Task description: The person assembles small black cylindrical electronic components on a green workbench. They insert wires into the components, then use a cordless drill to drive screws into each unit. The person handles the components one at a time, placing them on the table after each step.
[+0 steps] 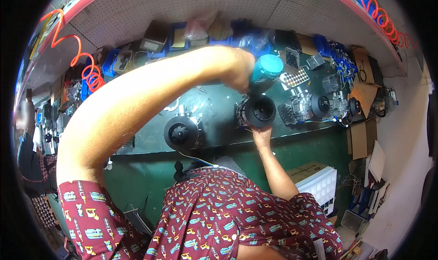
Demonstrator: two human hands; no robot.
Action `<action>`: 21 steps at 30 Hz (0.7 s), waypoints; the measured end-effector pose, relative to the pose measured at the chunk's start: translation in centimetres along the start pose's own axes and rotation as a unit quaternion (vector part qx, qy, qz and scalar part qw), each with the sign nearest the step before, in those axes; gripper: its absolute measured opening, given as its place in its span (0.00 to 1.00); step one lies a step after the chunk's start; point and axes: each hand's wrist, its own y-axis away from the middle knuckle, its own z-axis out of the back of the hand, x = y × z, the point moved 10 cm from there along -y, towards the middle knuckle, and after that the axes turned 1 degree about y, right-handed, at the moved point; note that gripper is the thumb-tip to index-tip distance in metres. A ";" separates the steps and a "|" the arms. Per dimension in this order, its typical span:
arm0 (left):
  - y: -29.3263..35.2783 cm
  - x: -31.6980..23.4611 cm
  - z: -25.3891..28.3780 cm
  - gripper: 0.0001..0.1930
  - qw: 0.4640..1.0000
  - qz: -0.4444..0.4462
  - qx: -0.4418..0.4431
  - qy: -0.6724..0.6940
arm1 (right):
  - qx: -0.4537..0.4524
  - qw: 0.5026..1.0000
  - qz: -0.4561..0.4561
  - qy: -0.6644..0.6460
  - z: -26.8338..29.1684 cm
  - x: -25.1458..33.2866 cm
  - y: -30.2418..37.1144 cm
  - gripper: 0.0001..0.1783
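Note:
My left arm reaches across from the left, and my left hand is closed beside a teal, round-ended tool. It looks like a power driver held upright; its lower end and my fingertips are hidden. Just below it sits a metal unit with a black round fan housing, the fan facing me. My right hand grips that unit from its near side, with its fingers partly under the housing. To the left, a similar fan unit stands on the dark green bench, a thin cable trailing over the near edge.
More fan units stand at the right, beside cardboard. Blue bins and boxes line the back. A sheet of round stickers lies behind. Red coiled hoses hang at both sides. A white crate stands below the bench edge.

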 end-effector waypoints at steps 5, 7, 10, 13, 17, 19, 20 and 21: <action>1.1 0.0 0.5 0.19 0.999 0.038 0.010 -0.026 | 0.001 1.000 -0.018 0.006 -0.1 -1.8 0.8 0.26; 0.8 -0.5 0.8 0.19 0.998 0.048 0.015 -0.032 | 0.010 0.998 -0.051 -0.033 0.0 -2.5 0.5 0.26; 1.3 -0.6 1.0 0.18 0.998 0.056 -0.004 -0.015 | 0.028 1.000 -0.011 0.003 0.2 -0.6 -0.1 0.25; 2.3 0.7 0.3 0.19 0.998 0.052 -0.013 -0.016 | 0.000 1.000 0.010 0.005 -0.5 2.3 0.3 0.24; 2.2 -0.9 1.0 0.19 0.996 0.083 -0.021 -0.013 | 0.012 0.996 -0.057 -0.072 0.5 -1.8 0.0 0.24; 4.0 0.1 0.3 0.19 0.996 0.081 -0.028 -0.035 | 0.018 0.998 -0.061 -0.020 -0.4 -3.1 0.8 0.34; 3.9 0.1 0.2 0.19 0.996 0.075 -0.037 -0.032 | 0.027 0.997 -0.068 -0.017 -0.5 -2.8 0.8 0.33; 3.9 0.0 0.4 0.19 0.996 0.068 -0.047 -0.030 | 0.035 0.997 -0.073 -0.014 -0.7 -2.1 0.6 0.32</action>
